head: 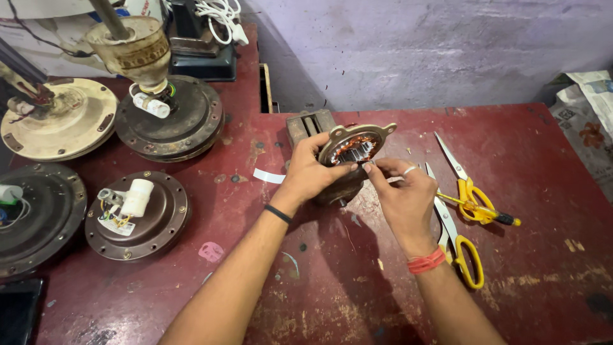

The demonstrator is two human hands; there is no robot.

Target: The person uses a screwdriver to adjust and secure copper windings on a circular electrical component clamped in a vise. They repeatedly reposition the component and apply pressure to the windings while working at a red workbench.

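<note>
Both forearms enter from 6 o'clock, cut off at the frame bottom. Left hand (311, 174), black band on the wrist, is clenched around a small motor stator housing (353, 148) at frame centre, holding it tilted up off the tabletop (523, 300); thumb on the metal rim, fingers hidden behind the body. Right hand (401, 195), red band on the wrist and a ring on one finger, pinches something thin at the housing's 4 o'clock edge. Too small to tell what it is.

Housing: tarnished cast-metal flange with bolt ears, copper windings and steel laminations visible inside. Its underside is hidden by the left palm.

Tabletop is worn red-painted wood, scratched, with paint flaked to bare patches at 4–5 o'clock.

Scissors (456, 236) with yellow handles lie at 3 o'clock, partly under the right hand. A second yellow-handled pair (461, 177) lies just beyond, with a yellow-and-black screwdriver (485, 214) across it.

White paper strip (269, 176) lies flat just at 9 o'clock of the left hand.

At 9–11 o'clock: four round ceiling-fan motor bodies, rusty brown or cream. Nearest one (137, 216) carries a white capacitor and coloured wires. The far-left one is cut off.

Dark phone-like slab (18, 310) at 8 o'clock, cropped. Crumpled newspaper (590, 118) at 2 o'clock, cropped. Wall behind is rough pale violet plaster.
</note>
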